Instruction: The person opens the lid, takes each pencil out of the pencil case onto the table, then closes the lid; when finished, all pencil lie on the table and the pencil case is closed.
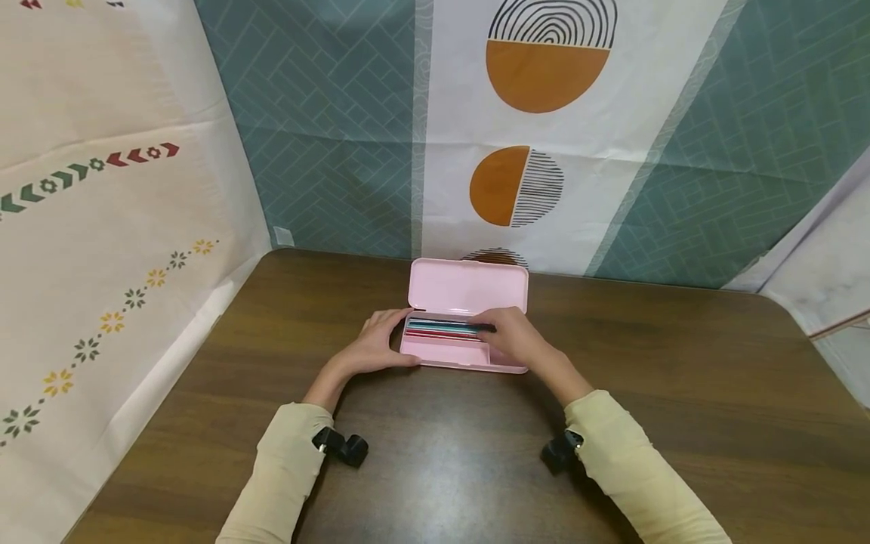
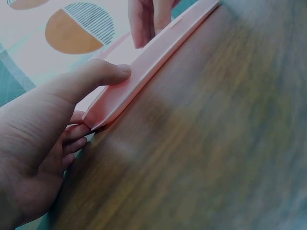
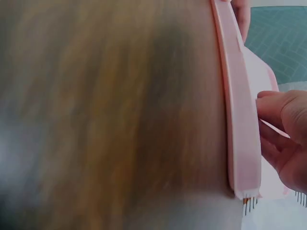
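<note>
A pink pencil case (image 1: pixel 445 351) lies on the table with its lid (image 1: pixel 469 285) raised at the back. Several coloured pencils (image 1: pixel 442 329), blue, teal and red among them, lie side by side in its rear compartment. My left hand (image 1: pixel 372 344) grips the case's left end; in the left wrist view its thumb (image 2: pixel 112 74) presses over the front wall. Inside the case toward the right, my right hand (image 1: pixel 513 332) pinches a dark, thin pencil-like piece (image 1: pixel 481 327) above the pencils' right ends. From the right wrist, the case wall (image 3: pixel 242 120) hides those fingertips.
The brown wooden table (image 1: pixel 435 453) stretches around the case. A patterned cloth (image 1: pixel 326 151) hangs behind its far edge, and a pale printed cloth (image 1: pixel 102 249) hangs on the left. Small black wrist cameras (image 1: pixel 353 450) sit at both sleeves.
</note>
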`<action>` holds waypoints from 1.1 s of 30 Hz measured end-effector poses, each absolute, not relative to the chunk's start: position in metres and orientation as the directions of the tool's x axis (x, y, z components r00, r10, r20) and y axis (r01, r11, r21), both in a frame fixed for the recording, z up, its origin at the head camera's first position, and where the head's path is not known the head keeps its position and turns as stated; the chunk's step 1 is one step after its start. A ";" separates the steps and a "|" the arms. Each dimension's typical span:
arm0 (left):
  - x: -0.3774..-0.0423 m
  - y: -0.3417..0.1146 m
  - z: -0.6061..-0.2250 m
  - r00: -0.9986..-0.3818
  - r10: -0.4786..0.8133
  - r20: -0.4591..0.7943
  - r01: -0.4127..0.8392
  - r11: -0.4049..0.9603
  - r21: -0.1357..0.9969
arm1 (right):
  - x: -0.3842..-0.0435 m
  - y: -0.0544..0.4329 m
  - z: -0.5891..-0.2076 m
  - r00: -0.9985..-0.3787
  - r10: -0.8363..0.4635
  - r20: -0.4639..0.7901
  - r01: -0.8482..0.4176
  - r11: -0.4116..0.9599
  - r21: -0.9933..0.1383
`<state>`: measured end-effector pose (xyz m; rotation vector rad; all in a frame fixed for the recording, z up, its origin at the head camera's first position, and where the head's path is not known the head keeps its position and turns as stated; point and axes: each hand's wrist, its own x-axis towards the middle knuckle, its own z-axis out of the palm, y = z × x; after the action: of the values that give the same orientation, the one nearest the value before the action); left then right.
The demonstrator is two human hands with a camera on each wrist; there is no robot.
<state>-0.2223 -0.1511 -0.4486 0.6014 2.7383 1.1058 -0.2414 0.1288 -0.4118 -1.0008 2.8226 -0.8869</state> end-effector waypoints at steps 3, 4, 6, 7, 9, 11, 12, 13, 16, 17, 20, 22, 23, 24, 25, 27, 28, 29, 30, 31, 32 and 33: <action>-0.222 -0.150 -0.448 -0.912 0.408 0.037 0.318 0.649 0.691 | -0.242 0.125 -0.411 -0.794 -0.586 0.162 -0.579 0.646 -0.497; -0.222 -0.150 -0.448 -0.912 0.409 0.036 0.318 0.648 0.692 | -0.242 0.124 -0.410 -0.796 -0.585 0.155 -0.576 0.652 -0.493; -0.223 -0.150 -0.448 -0.910 0.413 0.042 0.325 0.646 0.691 | -0.243 0.122 -0.408 -0.800 -0.585 0.133 -0.568 0.668 -0.480; -0.223 -0.150 -0.448 -0.909 0.415 0.043 0.327 0.645 0.691 | -0.243 0.121 -0.406 -0.800 -0.587 0.123 -0.569 0.676 -0.468; -0.223 -0.150 -0.448 -0.908 0.417 0.045 0.329 0.643 0.692 | -0.245 0.119 -0.404 -0.797 -0.595 0.103 -0.573 0.692 -0.438; -0.223 -0.150 -0.448 -0.908 0.417 0.048 0.332 0.643 0.691 | -0.246 0.117 -0.400 -0.788 -0.609 0.092 -0.587 0.698 -0.410; -0.223 -0.151 -0.448 -0.908 0.416 0.049 0.332 0.642 0.692 | -0.247 0.117 -0.399 -0.783 -0.616 0.087 -0.594 0.698 -0.399; -0.223 -0.151 -0.449 -0.908 0.415 0.050 0.331 0.641 0.692 | -0.247 0.116 -0.398 -0.779 -0.622 0.084 -0.599 0.698 -0.393; -0.223 -0.151 -0.448 -0.908 0.416 0.049 0.332 0.641 0.692 | -0.247 0.116 -0.395 -0.774 -0.629 0.074 -0.605 0.700 -0.379; -0.222 -0.151 -0.448 -0.908 0.416 0.047 0.330 0.642 0.692 | -0.247 0.116 -0.395 -0.776 -0.627 0.072 -0.604 0.704 -0.373; -0.222 -0.150 -0.448 -0.907 0.419 0.045 0.331 0.643 0.691 | -0.246 0.116 -0.395 -0.779 -0.622 0.080 -0.607 0.716 -0.346; -0.222 -0.150 -0.448 -0.908 0.416 0.037 0.324 0.645 0.692 | -0.244 0.116 -0.394 -0.783 -0.615 0.092 -0.607 0.724 -0.328; -0.222 -0.149 -0.448 -0.908 0.417 0.036 0.323 0.646 0.692 | -0.244 0.116 -0.394 -0.786 -0.610 0.101 -0.607 0.728 -0.319; -0.222 -0.149 -0.448 -0.909 0.416 0.034 0.322 0.645 0.693 | -0.243 0.116 -0.394 -0.788 -0.605 0.113 -0.606 0.731 -0.314; -0.222 -0.149 -0.448 -0.909 0.415 0.029 0.317 0.646 0.694 | -0.243 0.116 -0.393 -0.788 -0.602 0.127 -0.609 0.732 -0.306; -0.222 -0.149 -0.448 -0.910 0.414 0.025 0.313 0.647 0.695 | -0.242 0.116 -0.391 -0.785 -0.599 0.157 -0.616 0.731 -0.295; -0.222 -0.149 -0.448 -0.910 0.413 0.026 0.314 0.647 0.695 | -0.242 0.116 -0.389 -0.785 -0.595 0.173 -0.618 0.729 -0.295; -0.222 -0.149 -0.448 -0.909 0.415 0.032 0.319 0.647 0.693 | -0.242 0.116 -0.388 -0.784 -0.592 0.188 -0.620 0.727 -0.295; -0.222 -0.150 -0.448 -0.909 0.416 0.036 0.323 0.645 0.693 | -0.243 0.116 -0.386 -0.783 -0.589 0.200 -0.621 0.725 -0.298; -0.222 -0.150 -0.448 -0.908 0.418 0.041 0.328 0.644 0.692 | -0.243 0.117 -0.384 -0.784 -0.584 0.209 -0.620 0.723 -0.305; -0.222 -0.150 -0.448 -0.907 0.419 0.047 0.332 0.642 0.691 | -0.244 0.117 -0.382 -0.789 -0.576 0.214 -0.614 0.722 -0.320; -0.222 -0.151 -0.448 -0.906 0.419 0.051 0.335 0.640 0.691 | -0.244 0.118 -0.380 -0.795 -0.566 0.217 -0.605 0.722 -0.336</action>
<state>-0.2224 -0.1506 -0.4484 0.6331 2.7407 1.1204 -0.2443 0.1178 -0.3803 -1.0252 3.0058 -0.6428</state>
